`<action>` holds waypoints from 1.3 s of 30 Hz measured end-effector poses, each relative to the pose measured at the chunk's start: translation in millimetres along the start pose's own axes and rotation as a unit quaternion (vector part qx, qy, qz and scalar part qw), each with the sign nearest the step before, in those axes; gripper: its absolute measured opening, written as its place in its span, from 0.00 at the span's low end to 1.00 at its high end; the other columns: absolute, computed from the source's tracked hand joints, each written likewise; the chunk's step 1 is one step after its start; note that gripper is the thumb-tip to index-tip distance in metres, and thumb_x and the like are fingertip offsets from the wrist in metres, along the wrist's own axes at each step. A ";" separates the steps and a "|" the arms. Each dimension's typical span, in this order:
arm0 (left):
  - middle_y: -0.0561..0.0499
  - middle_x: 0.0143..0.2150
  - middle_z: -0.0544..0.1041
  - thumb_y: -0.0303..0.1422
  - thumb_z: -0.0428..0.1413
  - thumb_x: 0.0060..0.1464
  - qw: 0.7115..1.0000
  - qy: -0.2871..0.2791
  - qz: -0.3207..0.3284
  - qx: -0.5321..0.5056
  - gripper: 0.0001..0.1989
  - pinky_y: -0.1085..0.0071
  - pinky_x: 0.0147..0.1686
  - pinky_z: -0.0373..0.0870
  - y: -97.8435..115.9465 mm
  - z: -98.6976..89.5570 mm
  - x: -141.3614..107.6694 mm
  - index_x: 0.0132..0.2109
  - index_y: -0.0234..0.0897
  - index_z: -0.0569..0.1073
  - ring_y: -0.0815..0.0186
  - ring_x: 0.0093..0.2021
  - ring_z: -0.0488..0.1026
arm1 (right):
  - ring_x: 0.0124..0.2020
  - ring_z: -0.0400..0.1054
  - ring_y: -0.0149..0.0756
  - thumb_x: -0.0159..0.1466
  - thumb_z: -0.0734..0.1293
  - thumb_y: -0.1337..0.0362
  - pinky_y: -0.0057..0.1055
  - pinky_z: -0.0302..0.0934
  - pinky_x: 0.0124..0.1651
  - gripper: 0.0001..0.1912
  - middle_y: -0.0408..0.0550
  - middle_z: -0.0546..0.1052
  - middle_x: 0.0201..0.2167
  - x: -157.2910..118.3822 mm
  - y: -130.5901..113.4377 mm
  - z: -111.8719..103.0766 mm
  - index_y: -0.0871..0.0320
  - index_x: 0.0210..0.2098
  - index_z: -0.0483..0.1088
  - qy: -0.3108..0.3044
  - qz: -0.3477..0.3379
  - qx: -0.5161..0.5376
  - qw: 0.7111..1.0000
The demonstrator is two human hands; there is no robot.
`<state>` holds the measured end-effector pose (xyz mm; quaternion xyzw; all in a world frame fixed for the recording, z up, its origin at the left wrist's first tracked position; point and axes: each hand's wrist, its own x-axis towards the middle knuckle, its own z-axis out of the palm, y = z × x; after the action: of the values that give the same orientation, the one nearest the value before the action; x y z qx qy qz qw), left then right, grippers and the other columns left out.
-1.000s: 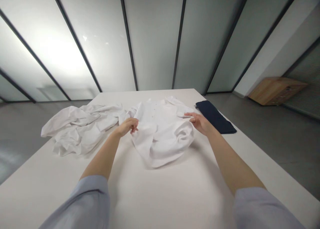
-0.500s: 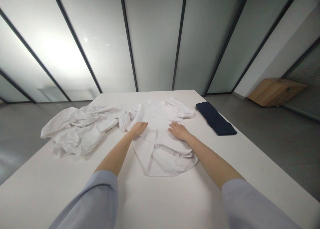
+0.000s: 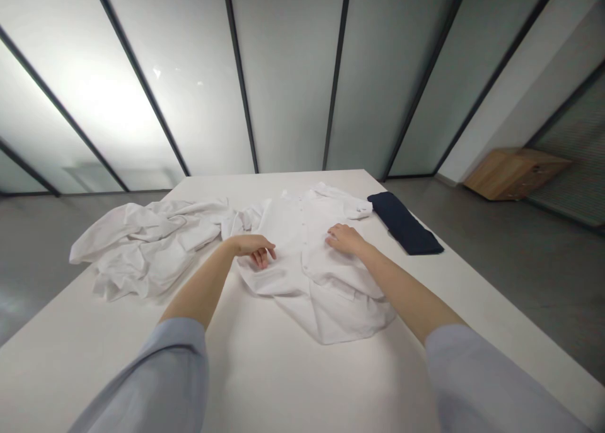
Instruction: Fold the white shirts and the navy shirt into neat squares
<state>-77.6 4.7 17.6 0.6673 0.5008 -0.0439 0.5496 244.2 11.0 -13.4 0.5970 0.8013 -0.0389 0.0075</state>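
Observation:
A white buttoned shirt lies spread on the white table, its hem towards me and a short sleeve out at the right. Over the shirt's left side, my left hand is bent at the wrist with its fingers apart, pointing down. My right hand rests palm down on the shirt's right half, fingers loosely spread. Neither hand shows anything gripped. The lower part of the shirt is wrinkled and partly folded.
Left of the shirt lies a crumpled white cloth heap. Folded dark blue fabric sits near the table's right edge. A wooden cabinet stands on the floor at the right, and frosted glass panels rise behind the table.
The shirt's front has spread wider, with its button line and hem shifted right. My left hand has turned fingers down and moved slightly left. My right hand has moved slightly right.

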 end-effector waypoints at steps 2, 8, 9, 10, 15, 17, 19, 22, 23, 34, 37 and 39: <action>0.41 0.39 0.80 0.46 0.49 0.53 0.985 0.137 0.024 0.103 0.23 0.62 0.45 0.70 0.1 0.0 13.0 0.46 0.33 0.74 0.58 0.41 0.77 | 0.60 0.58 0.49 0.65 0.58 0.52 0.41 0.52 0.58 0.27 0.59 0.63 0.61 -0.3 -5.9 9.8 0.59 0.59 0.64 0.001 -0.007 0.015 1.000; 0.39 0.69 0.52 0.53 0.46 0.54 0.881 0.297 0.050 0.365 0.38 0.55 0.64 0.47 -15.7 27.8 39.2 0.66 0.35 0.56 0.53 0.68 0.49 | 0.69 0.37 0.52 0.64 0.52 0.41 0.50 0.35 0.66 0.40 0.59 0.46 0.69 -8.2 -24.0 38.2 0.60 0.67 0.49 -0.009 0.034 0.023 0.999; 0.38 0.70 0.48 0.56 0.44 0.54 0.878 0.297 0.034 0.373 0.41 0.52 0.64 0.44 -19.1 32.8 39.3 0.67 0.35 0.54 0.51 0.69 0.45 | 0.69 0.36 0.53 0.64 0.51 0.40 0.50 0.34 0.66 0.41 0.59 0.44 0.69 -10.5 -26.5 39.9 0.60 0.68 0.47 -0.014 0.035 0.020 0.999; 0.38 0.71 0.45 0.59 0.42 0.53 0.876 0.298 0.022 0.378 0.43 0.50 0.64 0.41 -22.0 36.7 38.2 0.68 0.36 0.52 0.50 0.70 0.42 | 0.69 0.35 0.53 0.64 0.51 0.39 0.51 0.33 0.66 0.42 0.59 0.43 0.70 -13.2 -28.6 40.4 0.61 0.68 0.46 -0.018 0.033 0.018 0.999; 0.37 0.71 0.43 0.66 0.47 0.43 0.883 0.256 0.006 0.393 0.53 0.48 0.63 0.43 -26.8 40.0 21.6 0.69 0.40 0.49 0.48 0.70 0.41 | 0.68 0.42 0.52 0.64 0.53 0.42 0.52 0.38 0.65 0.38 0.58 0.50 0.68 -23.4 -26.2 27.9 0.57 0.66 0.52 -0.026 -0.007 0.017 0.999; 0.37 0.71 0.45 0.66 0.52 0.38 0.889 0.229 0.006 0.396 0.56 0.50 0.63 0.46 -24.3 36.6 13.6 0.68 0.40 0.51 0.47 0.69 0.44 | 0.65 0.50 0.50 0.65 0.54 0.45 0.50 0.42 0.64 0.33 0.59 0.57 0.65 -21.6 -19.3 19.8 0.57 0.63 0.58 -0.014 -0.022 0.019 0.999; 0.35 0.70 0.48 0.65 0.56 0.33 0.894 0.206 0.008 0.398 0.58 0.54 0.62 0.50 -19.2 32.3 6.5 0.67 0.38 0.54 0.46 0.68 0.48 | 0.62 0.56 0.49 0.65 0.56 0.48 0.46 0.47 0.62 0.30 0.59 0.62 0.62 -16.0 -11.0 14.3 0.58 0.61 0.60 0.009 -0.022 0.022 0.999; 0.35 0.64 0.63 0.64 0.57 0.31 0.902 0.179 -0.001 0.394 0.53 0.58 0.58 0.57 -6.5 24.7 -0.1 0.61 0.38 0.64 0.46 0.62 0.61 | 0.63 0.54 0.51 0.65 0.57 0.49 0.45 0.49 0.61 0.30 0.60 0.61 0.63 -6.2 -2.6 15.5 0.59 0.61 0.60 0.032 0.012 0.015 0.999; 0.36 0.60 0.67 0.64 0.56 0.33 0.902 0.180 -0.014 0.391 0.49 0.58 0.56 0.59 -1.3 22.2 -0.5 0.59 0.38 0.67 0.46 0.59 0.64 | 0.64 0.51 0.52 0.65 0.56 0.49 0.46 0.47 0.62 0.31 0.60 0.59 0.64 -4.2 -2.3 18.5 0.59 0.62 0.59 0.032 0.023 0.012 0.999; 0.36 0.70 0.50 0.52 0.36 0.61 0.849 0.360 -0.025 0.387 0.35 0.51 0.61 0.50 10.7 30.9 66.9 0.67 0.34 0.53 0.47 0.68 0.47 | 0.55 0.63 0.47 0.68 0.52 0.52 0.41 0.53 0.57 0.25 0.56 0.72 0.54 1.3 -9.8 18.5 0.57 0.51 0.71 0.076 0.005 0.055 0.996; 0.38 0.70 0.48 0.53 0.34 0.61 0.847 0.377 -0.035 0.374 0.36 0.51 0.63 0.46 -0.9 36.7 77.4 0.67 0.36 0.53 0.49 0.69 0.44 | 0.52 0.65 0.46 0.66 0.54 0.59 0.38 0.55 0.55 0.22 0.57 0.73 0.51 15.3 24.9 8.1 0.61 0.52 0.70 0.163 0.094 0.084 0.979; 0.39 0.71 0.47 0.53 0.34 0.60 0.843 0.387 -0.032 0.372 0.36 0.52 0.64 0.44 -5.2 38.4 79.3 0.68 0.37 0.53 0.50 0.69 0.44 | 0.53 0.63 0.48 0.64 0.55 0.62 0.39 0.55 0.55 0.23 0.60 0.71 0.54 25.1 49.7 5.8 0.65 0.54 0.67 0.214 0.160 0.087 0.960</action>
<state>-23.3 23.4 -49.4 0.7680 0.6398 0.0178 0.0197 284.4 48.7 -23.3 0.7103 0.6714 0.0217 -0.2106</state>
